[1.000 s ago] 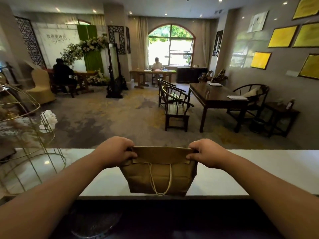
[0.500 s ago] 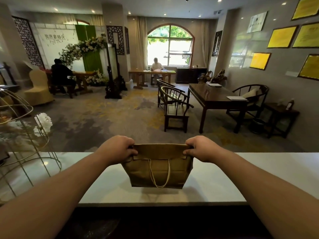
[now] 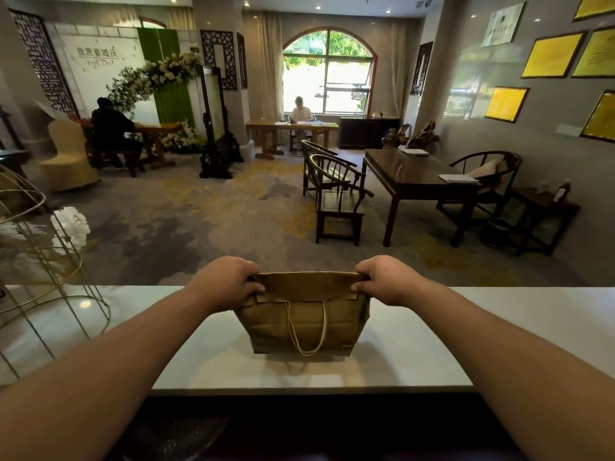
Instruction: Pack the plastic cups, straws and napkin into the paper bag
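One brown paper bag (image 3: 301,322), two hands. Bag upright over the white counter (image 3: 499,327), top folded over, one twine handle loop (image 3: 307,331) hanging down its front. Left hand (image 3: 226,282) pinches the folded top's left corner, right hand (image 3: 386,279) the right corner; fingers curled closed on the paper. One gold wire stand (image 3: 50,294) at the counter's left.

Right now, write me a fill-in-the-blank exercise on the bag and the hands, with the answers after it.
1. The paper bag is held by ____ hands.
2. The left hand and the right hand each grip the bag at its folded ____ edge.
3. A ____ handle hangs down the bag's front.
4. The bag is above a ____ counter.

Missing words: two; top; rope; white
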